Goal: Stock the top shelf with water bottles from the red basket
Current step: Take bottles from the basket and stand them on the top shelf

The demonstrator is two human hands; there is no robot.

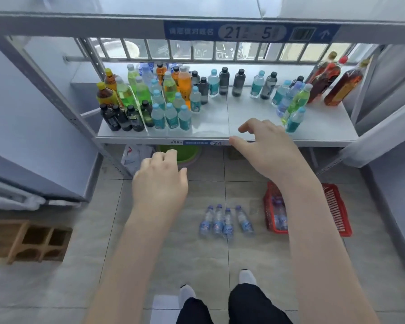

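Water bottles (279, 218): we are seeing a few lying in the red basket (337, 206), partly hidden behind our right forearm, so we are not counting them
Red basket: it is sitting on the floor (150, 230) down to our right, well below the shelf (250, 118)
Four bottles (227, 222): they are standing in a tight row on the floor just beside the basket, outside it; whether they are meant to go up we are only guessing
Shelf: it is already carrying many drinks, with blue-capped bottles (171, 118) crowding the left and a few more at the right; a bare stretch is lying open in the front middle
Right hand (267, 148): we are holding it over the shelf's front edge, fingers spread and relaxed, gripping nothing
Left hand (159, 181): we are hovering it lower, in front of the shelf, fingers loosely curled, carrying nothing
Progress: we are judging the stocking as well underway but unfinished, since bottles are lying in the basket and both hands are empty
Next: we are expecting a reach down to the basket
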